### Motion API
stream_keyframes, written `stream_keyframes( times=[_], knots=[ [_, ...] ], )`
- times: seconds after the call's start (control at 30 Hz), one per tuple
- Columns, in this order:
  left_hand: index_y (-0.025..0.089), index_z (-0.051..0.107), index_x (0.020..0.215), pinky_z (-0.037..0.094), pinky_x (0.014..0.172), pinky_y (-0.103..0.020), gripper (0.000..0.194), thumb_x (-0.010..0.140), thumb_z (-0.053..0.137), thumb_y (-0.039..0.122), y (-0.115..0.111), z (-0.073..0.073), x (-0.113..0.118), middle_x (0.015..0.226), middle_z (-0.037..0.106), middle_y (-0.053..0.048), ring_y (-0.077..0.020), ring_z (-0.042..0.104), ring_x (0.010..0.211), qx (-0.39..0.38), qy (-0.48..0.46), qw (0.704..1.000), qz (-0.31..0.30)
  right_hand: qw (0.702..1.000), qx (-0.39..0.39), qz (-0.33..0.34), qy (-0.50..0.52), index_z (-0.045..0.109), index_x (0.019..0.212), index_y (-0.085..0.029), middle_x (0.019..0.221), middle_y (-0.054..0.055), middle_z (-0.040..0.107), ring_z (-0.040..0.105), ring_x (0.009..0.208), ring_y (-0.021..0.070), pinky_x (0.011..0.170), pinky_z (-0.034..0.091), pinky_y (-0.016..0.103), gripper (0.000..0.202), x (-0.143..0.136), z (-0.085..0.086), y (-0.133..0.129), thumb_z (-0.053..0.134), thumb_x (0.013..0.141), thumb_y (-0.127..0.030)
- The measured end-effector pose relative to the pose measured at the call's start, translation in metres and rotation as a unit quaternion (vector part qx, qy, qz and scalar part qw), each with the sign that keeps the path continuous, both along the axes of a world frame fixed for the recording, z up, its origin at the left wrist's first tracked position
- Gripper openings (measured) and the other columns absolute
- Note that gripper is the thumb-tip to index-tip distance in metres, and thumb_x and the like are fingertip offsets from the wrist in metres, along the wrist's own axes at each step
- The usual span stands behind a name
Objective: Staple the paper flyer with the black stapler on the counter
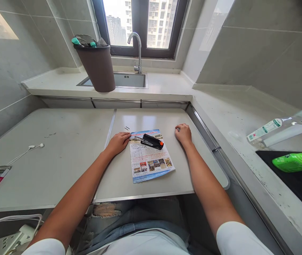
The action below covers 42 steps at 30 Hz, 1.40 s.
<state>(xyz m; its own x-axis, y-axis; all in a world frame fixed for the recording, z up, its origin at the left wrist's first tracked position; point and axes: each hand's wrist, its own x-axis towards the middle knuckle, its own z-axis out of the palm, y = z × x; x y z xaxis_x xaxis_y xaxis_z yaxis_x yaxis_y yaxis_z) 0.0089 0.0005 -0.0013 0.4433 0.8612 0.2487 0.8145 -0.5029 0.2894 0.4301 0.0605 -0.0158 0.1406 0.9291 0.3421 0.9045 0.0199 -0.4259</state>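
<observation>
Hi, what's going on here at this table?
Someone has both bare hands on a white table, either side of a printed leaflet. A black stapler lies on the leaflet, with neither hand holding it. The left hand is at the leaflet's upper left edge; the right hand rests apart from it, fingers curled. Small metal strips lie just beyond the left hand.

Daylight from bright window (139, 17); tabletop (151, 119) glare; edges stretched; upper right corner dark.

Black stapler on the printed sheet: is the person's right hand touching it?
Apart. The head view shows bare tabletop between the right hand and the black stapler.
</observation>
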Motion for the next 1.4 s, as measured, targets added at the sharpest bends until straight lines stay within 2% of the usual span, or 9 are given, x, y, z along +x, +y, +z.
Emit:
stream_keyframes(
  times=[0.2, 0.33, 0.47, 0.53, 0.6, 0.8, 1.13, 1.27, 1.4],
  knots=[
    [0.025, 0.076, 0.117, 0.055, 0.102, -0.044, 0.031, 0.102, 0.05, 0.032, 0.0, 0.002, -0.004, 0.12, 0.075, -0.009, -0.0281, 0.067, 0.114, 0.011, -0.039, 0.999, 0.029, 1.0, 0.0, -0.003, 0.013, 0.081, 0.099, -0.015, 0.116, 0.017, 0.072, 0.061, 0.113, 0.0325, 0.1, 0.051, 0.045, 0.029, 0.0, 0.003, -0.001, 0.056, 0.086, -0.014],
    [0.021, 0.066, 0.14, 0.045, 0.117, -0.049, 0.043, 0.104, 0.046, 0.035, 0.0, 0.001, 0.0, 0.148, 0.062, -0.013, -0.0305, 0.057, 0.135, 0.036, -0.023, 0.997, 0.057, 0.995, 0.082, 0.041, 0.049, 0.081, 0.101, -0.016, 0.122, 0.016, 0.071, 0.06, 0.118, 0.033, 0.108, 0.049, 0.049, 0.026, -0.011, 0.009, -0.002, 0.057, 0.089, -0.018],
    [0.025, 0.044, 0.163, 0.026, 0.127, -0.065, 0.058, 0.108, 0.038, 0.043, 0.0, -0.003, 0.004, 0.172, 0.035, -0.011, -0.0374, 0.031, 0.158, -0.026, 0.04, 0.997, 0.066, 0.95, 0.073, 0.287, 0.1, 0.077, 0.122, -0.024, 0.139, 0.009, 0.069, 0.059, 0.131, 0.0273, 0.118, 0.045, 0.05, 0.032, -0.04, 0.013, -0.01, 0.052, 0.102, -0.03],
    [0.029, 0.041, 0.164, 0.021, 0.127, -0.069, 0.058, 0.109, 0.035, 0.046, 0.001, -0.005, 0.005, 0.173, 0.033, -0.009, -0.0387, 0.025, 0.161, -0.056, 0.064, 0.995, 0.057, 0.906, 0.011, 0.412, 0.095, 0.072, 0.135, -0.029, 0.148, 0.006, 0.064, 0.057, 0.138, 0.0239, 0.12, 0.045, 0.047, 0.037, -0.054, 0.012, -0.015, 0.049, 0.107, -0.034],
    [0.03, 0.045, 0.161, 0.021, 0.127, -0.069, 0.055, 0.109, 0.034, 0.045, 0.001, -0.005, 0.004, 0.171, 0.038, -0.009, -0.0381, 0.028, 0.16, -0.056, 0.067, 0.995, 0.053, 0.878, -0.027, 0.47, 0.082, 0.068, 0.141, -0.032, 0.15, 0.005, 0.063, 0.056, 0.14, 0.0229, 0.121, 0.045, 0.046, 0.039, -0.064, 0.011, -0.018, 0.048, 0.108, -0.038],
    [0.023, 0.057, 0.149, 0.036, 0.123, -0.055, 0.048, 0.106, 0.043, 0.038, -0.001, 0.001, 0.004, 0.156, 0.051, -0.017, -0.0337, 0.05, 0.144, 0.012, 0.023, 0.998, 0.062, 0.874, -0.024, 0.482, 0.051, 0.078, 0.127, -0.029, 0.137, 0.01, 0.072, 0.065, 0.128, 0.0274, 0.114, 0.05, 0.049, 0.033, -0.067, 0.011, -0.018, 0.054, 0.106, -0.04],
    [0.024, 0.041, 0.164, 0.026, 0.129, -0.061, 0.06, 0.106, 0.039, 0.039, 0.012, -0.004, 0.003, 0.177, 0.022, -0.011, -0.037, 0.022, 0.163, -0.032, 0.053, 0.997, 0.049, 0.877, -0.008, 0.478, 0.055, 0.08, 0.123, -0.029, 0.134, 0.008, 0.073, 0.067, 0.123, 0.0269, 0.11, 0.052, 0.047, 0.03, -0.067, 0.011, -0.019, 0.058, 0.104, -0.038],
    [0.025, 0.036, 0.167, 0.02, 0.129, -0.065, 0.06, 0.108, 0.032, 0.04, 0.013, -0.005, 0.006, 0.176, 0.027, -0.009, -0.0352, 0.022, 0.163, -0.062, 0.075, 0.994, 0.048, 0.879, -0.011, 0.473, 0.062, 0.08, 0.122, -0.03, 0.134, 0.009, 0.073, 0.067, 0.123, 0.0275, 0.11, 0.052, 0.047, 0.029, -0.067, 0.01, -0.019, 0.061, 0.103, -0.04],
    [0.022, 0.047, 0.16, 0.024, 0.129, -0.061, 0.057, 0.107, 0.036, 0.041, 0.011, -0.004, 0.009, 0.169, 0.041, -0.013, -0.035, 0.033, 0.158, -0.037, 0.062, 0.995, 0.062, 0.877, -0.006, 0.477, 0.063, 0.08, 0.121, -0.03, 0.133, 0.009, 0.074, 0.068, 0.122, 0.0277, 0.109, 0.052, 0.047, 0.03, -0.066, 0.011, -0.018, 0.06, 0.104, -0.042]
  ],
)
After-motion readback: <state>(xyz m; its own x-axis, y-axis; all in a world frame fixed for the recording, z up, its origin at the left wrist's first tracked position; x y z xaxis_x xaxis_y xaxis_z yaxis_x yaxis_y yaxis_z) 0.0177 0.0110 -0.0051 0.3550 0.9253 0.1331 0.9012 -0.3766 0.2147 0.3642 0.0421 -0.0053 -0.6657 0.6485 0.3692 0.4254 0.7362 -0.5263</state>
